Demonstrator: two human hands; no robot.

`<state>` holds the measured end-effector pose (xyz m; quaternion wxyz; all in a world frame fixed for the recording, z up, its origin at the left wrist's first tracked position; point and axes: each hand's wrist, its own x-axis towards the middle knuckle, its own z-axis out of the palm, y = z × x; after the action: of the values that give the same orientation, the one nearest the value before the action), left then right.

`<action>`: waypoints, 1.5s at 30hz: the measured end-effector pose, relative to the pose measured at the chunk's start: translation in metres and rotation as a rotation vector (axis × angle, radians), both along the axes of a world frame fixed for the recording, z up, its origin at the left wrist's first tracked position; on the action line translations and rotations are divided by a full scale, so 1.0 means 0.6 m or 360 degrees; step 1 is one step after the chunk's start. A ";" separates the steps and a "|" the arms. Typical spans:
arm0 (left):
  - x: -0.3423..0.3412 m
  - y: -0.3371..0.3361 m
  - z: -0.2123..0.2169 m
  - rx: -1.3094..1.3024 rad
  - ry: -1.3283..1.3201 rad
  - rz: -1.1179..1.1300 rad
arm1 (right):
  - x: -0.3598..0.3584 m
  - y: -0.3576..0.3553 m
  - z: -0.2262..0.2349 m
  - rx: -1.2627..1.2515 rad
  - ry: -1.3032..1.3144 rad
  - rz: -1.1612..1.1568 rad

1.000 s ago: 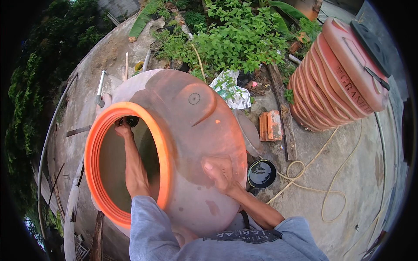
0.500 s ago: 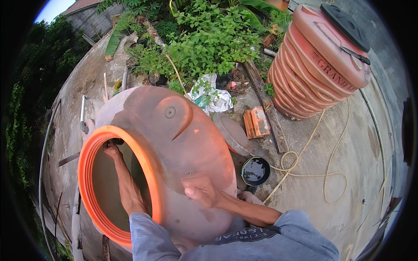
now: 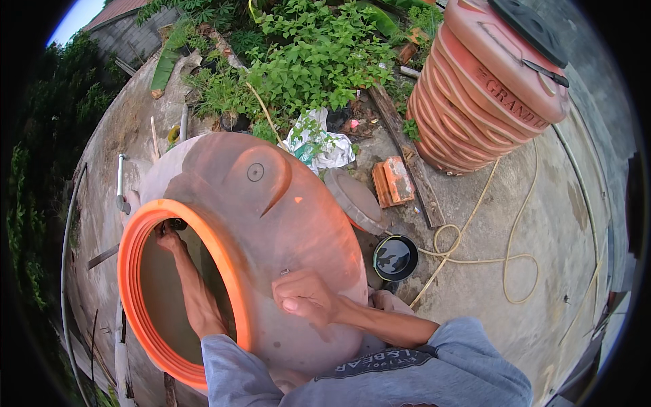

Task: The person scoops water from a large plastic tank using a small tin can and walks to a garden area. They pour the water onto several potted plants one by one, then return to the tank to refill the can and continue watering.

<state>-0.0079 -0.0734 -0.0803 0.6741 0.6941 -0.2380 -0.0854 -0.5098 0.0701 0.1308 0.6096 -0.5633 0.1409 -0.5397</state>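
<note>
The left hand (image 3: 169,237) is inside the orange-rimmed water tank (image 3: 210,163), by a dark object (image 3: 178,224); I cannot tell its grip. Clenched, the right hand (image 3: 305,296) is over the shell, left of a black bucket (image 3: 412,266) holding reflective liquid (image 3: 393,259).

And here's the big plastic tank (image 3: 319,224), sitting on the concrete floor (image 3: 488,292) toward its left edge, its lower body out of sight! The domed top is a faded, pinkish grey-orange, brighter down its right flank, and a broad dark patch spreads over the upper half. Up there a raised swelling carries a small ringed disc, with a bright orange fleck just below it. Now the mouth: wide, round, uncovered, set on the left side, wearing a vivid orange rim (image 3: 239,292) with ridges circling inside. Within, dull olive-brown, shadowed to the right. And at the rim's far edge, a small dark object (image 3: 179,223), its details too small to read!
</note>
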 end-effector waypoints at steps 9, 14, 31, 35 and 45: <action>-0.015 0.003 0.000 -0.0035 -0.0001 -0.0004 | 0.005 0.011 0.014 -0.0005 -0.0067 0.0137; 0.008 0.018 -0.001 -0.0084 -0.0005 0.0032 | 0.011 -0.005 0.008 -0.0075 -0.0073 0.0080; -0.063 0.024 0.025 0.0112 -0.0031 0.0173 | 0.004 -0.008 0.013 0.0049 0.0053 0.0138; -0.067 0.031 0.032 0.0140 -0.0052 0.0249 | 0.004 -0.012 0.013 0.0081 0.0143 0.0140; -0.100 0.052 0.065 0.0321 -0.0160 0.0374 | 0.004 -0.007 0.022 0.0113 0.0107 0.0172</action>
<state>-0.0681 -0.0421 -0.0412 0.5935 0.7848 -0.1787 0.0054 -0.5076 0.0661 0.1440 0.6523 -0.5660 0.1497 -0.4813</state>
